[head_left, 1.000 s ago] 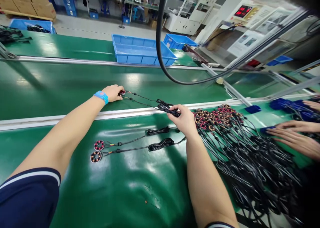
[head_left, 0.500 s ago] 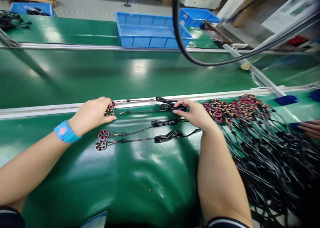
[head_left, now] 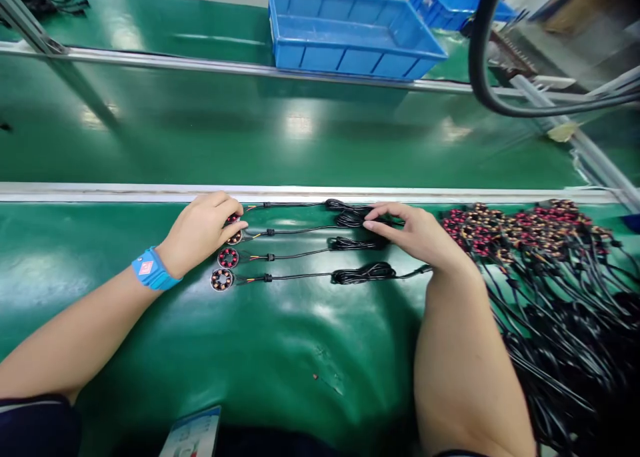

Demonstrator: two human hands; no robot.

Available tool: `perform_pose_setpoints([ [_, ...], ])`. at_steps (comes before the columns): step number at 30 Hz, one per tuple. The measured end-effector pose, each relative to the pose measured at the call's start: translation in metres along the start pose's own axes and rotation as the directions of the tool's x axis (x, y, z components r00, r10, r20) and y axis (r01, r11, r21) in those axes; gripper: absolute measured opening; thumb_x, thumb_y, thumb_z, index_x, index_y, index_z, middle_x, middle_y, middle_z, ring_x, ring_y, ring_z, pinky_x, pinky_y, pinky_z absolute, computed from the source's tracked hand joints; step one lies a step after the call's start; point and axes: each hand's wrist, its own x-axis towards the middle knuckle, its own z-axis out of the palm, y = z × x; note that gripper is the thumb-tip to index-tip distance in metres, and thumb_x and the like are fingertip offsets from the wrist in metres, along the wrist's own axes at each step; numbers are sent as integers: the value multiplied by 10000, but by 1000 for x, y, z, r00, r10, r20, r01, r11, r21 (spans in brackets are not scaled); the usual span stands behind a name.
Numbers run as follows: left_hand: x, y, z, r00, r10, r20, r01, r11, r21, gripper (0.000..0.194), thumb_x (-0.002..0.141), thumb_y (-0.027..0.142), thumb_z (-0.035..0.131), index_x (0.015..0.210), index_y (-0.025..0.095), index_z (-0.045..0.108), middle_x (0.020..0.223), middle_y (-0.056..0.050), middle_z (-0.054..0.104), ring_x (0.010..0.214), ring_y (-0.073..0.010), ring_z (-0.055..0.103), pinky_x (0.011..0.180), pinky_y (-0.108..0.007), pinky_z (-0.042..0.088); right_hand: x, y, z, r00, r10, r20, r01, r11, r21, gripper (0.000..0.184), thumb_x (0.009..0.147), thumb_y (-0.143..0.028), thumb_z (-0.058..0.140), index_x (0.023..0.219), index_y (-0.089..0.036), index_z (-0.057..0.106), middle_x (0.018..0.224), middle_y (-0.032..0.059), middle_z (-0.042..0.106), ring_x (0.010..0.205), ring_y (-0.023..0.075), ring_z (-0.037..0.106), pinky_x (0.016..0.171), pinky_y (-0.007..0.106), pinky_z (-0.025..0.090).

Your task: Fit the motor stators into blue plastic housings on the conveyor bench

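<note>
My left hand (head_left: 203, 231), with a blue wristband (head_left: 154, 269), is closed around a pair of ring-shaped coil stators (head_left: 235, 235), partly hidden by my fingers. Their black leads run right to coiled cable bundles (head_left: 351, 218), which my right hand (head_left: 417, 235) pinches between thumb and fingers at the near side of the white rail. Just below lie a stator with red windings (head_left: 229, 257) and one with copper windings (head_left: 222, 279), flat on the green mat. Their leads end in tied cable bundles (head_left: 364, 273) parallel to the held pair.
On the right sits a big heap of stators (head_left: 525, 230) with tangled black cables (head_left: 565, 350). A white rail (head_left: 125, 192) crosses the bench; beyond it stand a blue bin (head_left: 355, 37) and a metal frame. A thick black cable (head_left: 480, 63) hangs at upper right.
The held stators and cables have come down from beyond the white rail onto the near mat, above the other two. My view has tilted downward. The co-worker's hands have left the view.
</note>
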Motion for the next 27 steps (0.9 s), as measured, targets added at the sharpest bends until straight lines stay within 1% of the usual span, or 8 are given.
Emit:
perform_pose_setpoints([
  [3, 4, 1, 3, 998, -56, 18, 56, 998, -30, 130, 961, 297, 623, 978, 174, 661, 961, -55, 656, 854, -216, 642, 754, -336, 505, 1, 3, 0, 1000, 12, -8, -12, 1000, 1, 443, 777, -671, 687, 906, -250, 741, 1090, 56, 729, 1006, 301, 651, 708, 367, 457],
  [6, 7, 3, 3, 995, -92, 27, 93, 996, -19, 136, 954, 278, 597, 939, 183, 694, 964, -56, 668, 835, -214, 648, 723, -338, 499, 2, 3, 0, 1000, 26, -12, -26, 1000, 11, 449, 766, -666, 700, 893, -237, 746, 1091, 66, 731, 1052, 303, 646, 814, 396, 463],
  [14, 11, 6, 5, 987, -161, 8, 160, 986, 40, 271, 982, 362, 535, 884, 212, 739, 896, -42, 710, 810, -226, 655, 699, -360, 474, 1, 0, 0, 998, 53, -17, -52, 998, 40, 430, 729, -647, 720, 867, -241, 753, 1093, 65, 735, 1110, 317, 641, 940, 436, 436],
  [16, 9, 3, 0, 992, -122, 30, 122, 993, 2, 274, 987, 407, 543, 930, 206, 719, 929, -49, 707, 839, -229, 653, 726, -361, 481, 1, 2, 0, 998, 56, -22, -55, 998, 44, 411, 725, -630, 728, 865, -244, 757, 1096, 62, 737, 1120, 319, 637, 945, 435, 433],
  [18, 3, -1, -9, 994, -27, 105, 34, 998, -60, 298, 992, 463, 537, 979, 205, 686, 991, -61, 694, 897, -234, 649, 787, -370, 491, 1, 2, 0, 998, 64, -13, -64, 997, 48, 404, 723, -621, 735, 867, -244, 756, 1096, 62, 736, 1111, 317, 637, 896, 418, 444],
  [21, -9, -7, -21, 968, 103, 231, -75, 989, -127, 316, 1003, 513, 502, 1018, 254, 683, 1144, -70, 660, 1057, -259, 630, 919, -427, 477, 0, 2, -1, 998, 62, 3, -62, 997, 52, 395, 737, -611, 739, 873, -240, 751, 1104, 61, 732, 1110, 308, 634, 833, 387, 443],
  [24, -17, -9, -26, 960, 97, 264, -77, 993, -87, 295, 994, 513, 507, 1035, 306, 713, 1236, -65, 642, 1150, -296, 605, 973, -491, 453, -1, 1, -2, 999, 52, 7, -52, 997, 55, 378, 750, -593, 737, 877, -237, 749, 1117, 59, 729, 1130, 303, 626, 787, 367, 435],
  [27, -19, -8, -26, 955, 81, 286, -70, 996, -50, 290, 987, 497, 512, 1025, 300, 721, 1205, -64, 666, 1123, -299, 623, 967, -500, 462, -1, -1, -2, 997, 71, 17, -72, 996, 50, 408, 770, -621, 713, 861, -225, 742, 1124, 66, 725, 1101, 308, 630, 741, 360, 426],
])
